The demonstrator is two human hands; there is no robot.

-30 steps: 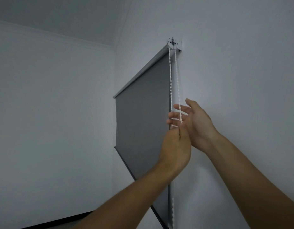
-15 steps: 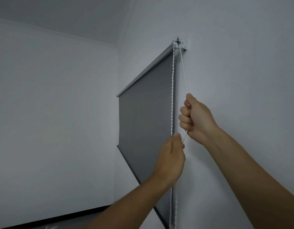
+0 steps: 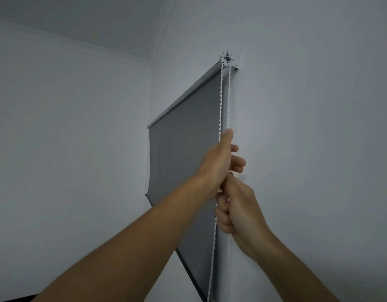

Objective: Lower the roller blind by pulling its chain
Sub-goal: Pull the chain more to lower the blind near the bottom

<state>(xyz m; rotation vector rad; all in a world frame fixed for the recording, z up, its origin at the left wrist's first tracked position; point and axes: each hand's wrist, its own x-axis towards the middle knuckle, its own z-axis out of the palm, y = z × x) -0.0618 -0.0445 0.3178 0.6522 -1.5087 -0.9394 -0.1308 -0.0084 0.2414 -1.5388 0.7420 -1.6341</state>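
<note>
Two hands close on the white bead chain [image 3: 220,101]: the left grip [image 3: 220,159] pinches it higher, the right grip [image 3: 233,209] fists around it just below. Both strands hang from the bracket [image 3: 229,61] beside the grey roller blind [image 3: 183,149].

— Where are the hands relative to the bracket [image 3: 229,61]?

— I see both below it on the bead chain [image 3: 220,101]. The left hand [image 3: 220,162] is upper, thumb up along a strand; the right hand [image 3: 236,208] is fisted just under it.

— And the grey blind [image 3: 183,162]?

— It hangs left of the bracket, partly lowered.
</note>
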